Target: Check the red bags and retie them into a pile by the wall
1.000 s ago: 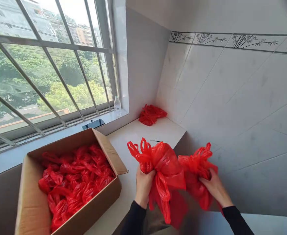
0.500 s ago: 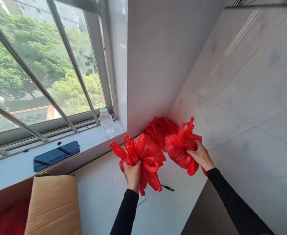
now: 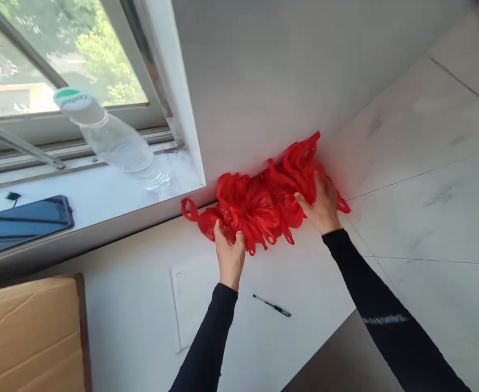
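Red plastic bags (image 3: pixel 259 209) lie bunched in a row against the wall at the back of the white table. My left hand (image 3: pixel 230 253) touches the front left of the pile, its thumb and a finger spread apart. On the right side of the pile rests my right hand (image 3: pixel 321 204), thumb and fingers apart over the bags, with some fingertips hidden among the red plastic.
A black pen (image 3: pixel 272 305) and a white sheet (image 3: pixel 194 305) lie on the table (image 3: pixel 133 326). A cardboard box (image 3: pixel 30 332) stands at the lower left. On the windowsill are a clear bottle (image 3: pixel 116 141) and a dark phone (image 3: pixel 26 223).
Both hands have moved the two red bundles back against the wall, onto the other red bags, and their fingers have spread. The view has moved closer to the corner.
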`<state>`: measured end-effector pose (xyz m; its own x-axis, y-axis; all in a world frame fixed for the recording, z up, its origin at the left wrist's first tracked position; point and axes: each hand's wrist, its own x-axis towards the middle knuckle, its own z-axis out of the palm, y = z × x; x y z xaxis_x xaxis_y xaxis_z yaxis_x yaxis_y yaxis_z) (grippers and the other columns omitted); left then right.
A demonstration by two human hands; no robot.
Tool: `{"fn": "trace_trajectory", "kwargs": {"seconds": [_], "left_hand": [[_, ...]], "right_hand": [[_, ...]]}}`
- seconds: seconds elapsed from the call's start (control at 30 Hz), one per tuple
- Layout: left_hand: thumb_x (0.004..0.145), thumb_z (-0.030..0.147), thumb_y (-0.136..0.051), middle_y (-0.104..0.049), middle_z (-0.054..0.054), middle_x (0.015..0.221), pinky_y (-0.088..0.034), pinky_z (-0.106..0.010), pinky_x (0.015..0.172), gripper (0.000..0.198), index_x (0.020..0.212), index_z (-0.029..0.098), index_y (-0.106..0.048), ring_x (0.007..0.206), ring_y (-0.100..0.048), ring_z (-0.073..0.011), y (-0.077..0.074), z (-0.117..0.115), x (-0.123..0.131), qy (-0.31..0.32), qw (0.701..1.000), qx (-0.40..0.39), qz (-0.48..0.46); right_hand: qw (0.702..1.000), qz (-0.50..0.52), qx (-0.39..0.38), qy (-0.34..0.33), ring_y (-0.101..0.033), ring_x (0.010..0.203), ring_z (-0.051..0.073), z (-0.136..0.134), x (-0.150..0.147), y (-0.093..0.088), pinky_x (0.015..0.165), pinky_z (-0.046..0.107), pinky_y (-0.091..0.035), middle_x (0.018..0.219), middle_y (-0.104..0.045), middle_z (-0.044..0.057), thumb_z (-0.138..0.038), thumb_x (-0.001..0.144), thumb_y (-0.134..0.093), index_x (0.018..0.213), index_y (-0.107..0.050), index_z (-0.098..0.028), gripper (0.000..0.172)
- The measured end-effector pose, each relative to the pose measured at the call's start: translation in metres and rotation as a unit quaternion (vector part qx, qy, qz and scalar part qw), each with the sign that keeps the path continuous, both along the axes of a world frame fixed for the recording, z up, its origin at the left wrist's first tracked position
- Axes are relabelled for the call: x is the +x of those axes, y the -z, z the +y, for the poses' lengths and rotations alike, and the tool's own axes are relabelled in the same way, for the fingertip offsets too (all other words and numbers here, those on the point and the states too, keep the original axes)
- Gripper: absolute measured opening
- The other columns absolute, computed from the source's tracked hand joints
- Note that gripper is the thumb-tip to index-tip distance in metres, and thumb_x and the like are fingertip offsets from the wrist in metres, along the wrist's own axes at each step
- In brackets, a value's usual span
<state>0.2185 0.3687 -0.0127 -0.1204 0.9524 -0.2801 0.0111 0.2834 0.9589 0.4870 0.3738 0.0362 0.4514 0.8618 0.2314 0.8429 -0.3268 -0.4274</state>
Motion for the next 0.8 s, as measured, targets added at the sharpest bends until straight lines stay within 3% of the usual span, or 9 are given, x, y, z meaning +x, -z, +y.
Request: {"fn": "trace_trajectory", "kwargs": {"seconds": [0.1,0.17,0.27,0.37,0.47,0.57,0.7,0.8], "left_hand": [[0.094,0.021,-0.059,-0.051,-0.015,0.148,-0.046,-0.044,0.107,0.061,0.152,0.025,-0.04,0.135,-0.051,-0.0287,-0.017,-0.055,-0.018,0.004,0.999,-0.049,-0.002],[0.096,0.022,-0.055,-0.054,-0.015,0.144,-0.049,-0.043,0.101,0.052,0.147,0.025,-0.046,0.131,-0.054,-0.0278,-0.021,-0.094,-0.03,0.014,0.997,-0.08,-0.008],[0.094,0.021,-0.054,-0.069,-0.014,0.119,-0.054,-0.039,0.09,0.035,0.129,0.022,-0.062,0.112,-0.066,-0.0263,-0.009,-0.143,-0.049,0.055,0.992,-0.113,-0.029],[0.092,0.019,-0.055,-0.073,-0.01,0.102,-0.054,-0.034,0.081,0.027,0.116,0.022,-0.069,0.098,-0.07,-0.0239,0.014,-0.172,-0.073,0.096,0.989,-0.104,-0.038],[0.094,0.021,-0.054,-0.073,-0.009,0.103,-0.053,-0.033,0.08,0.026,0.114,0.023,-0.07,0.095,-0.069,-0.0226,0.034,-0.183,-0.1,0.1,0.992,-0.07,-0.014],[0.096,0.023,-0.052,-0.072,-0.008,0.106,-0.053,-0.032,0.078,0.026,0.116,0.024,-0.069,0.096,-0.068,-0.0219,0.046,-0.192,-0.122,0.083,0.996,-0.025,0.024],[0.095,0.025,-0.055,-0.074,-0.007,0.103,-0.055,-0.031,0.076,0.025,0.115,0.024,-0.07,0.096,-0.07,-0.0219,0.061,-0.228,-0.139,0.072,0.995,0.044,0.059],[0.091,0.027,-0.061,-0.075,-0.005,0.098,-0.057,-0.033,0.079,0.024,0.111,0.023,-0.072,0.092,-0.071,-0.0218,0.07,-0.28,-0.152,0.053,0.991,0.089,0.08]], "right_hand": [[0.997,-0.005,0.067,-0.03,-0.037,0.144,0.033,-0.081,-0.054,0.019,0.119,0.061,-0.029,0.152,-0.045,0.017,-0.036,0.1,-0.05,0.154,-0.034,-0.022,0.057],[0.997,0.021,0.022,-0.077,-0.042,0.141,0.033,-0.147,-0.095,0.048,0.117,0.06,-0.034,0.147,-0.048,0.018,-0.033,0.101,-0.048,0.151,-0.037,-0.022,0.052],[0.985,0.048,-0.05,-0.156,-0.054,0.131,0.033,-0.242,-0.147,0.105,0.105,0.056,-0.051,0.135,-0.059,0.014,-0.034,0.099,-0.054,0.14,-0.05,-0.027,0.042],[0.982,0.044,-0.08,-0.164,-0.047,0.137,0.036,-0.304,-0.169,0.157,0.107,0.062,-0.047,0.143,-0.054,0.015,-0.033,0.098,-0.054,0.143,-0.046,-0.027,0.046],[0.987,0.017,-0.042,-0.154,-0.043,0.141,0.036,-0.329,-0.167,0.193,0.117,0.067,-0.034,0.146,-0.05,0.014,-0.03,0.098,-0.054,0.135,-0.049,-0.027,0.037],[0.988,0.02,0.005,-0.154,-0.045,0.14,0.033,-0.333,-0.157,0.211,0.119,0.065,-0.032,0.144,-0.053,0.013,-0.03,0.099,-0.052,0.124,-0.054,-0.027,0.025],[0.984,0.03,0.033,-0.174,-0.048,0.136,0.031,-0.333,-0.144,0.218,0.116,0.06,-0.036,0.141,-0.056,0.012,-0.035,0.1,-0.051,0.115,-0.058,-0.027,0.018],[0.978,0.037,0.077,-0.188,-0.052,0.131,0.032,-0.334,-0.138,0.215,0.113,0.059,-0.037,0.133,-0.061,0.014,-0.038,0.1,-0.05,0.108,-0.059,-0.025,0.018]]}}
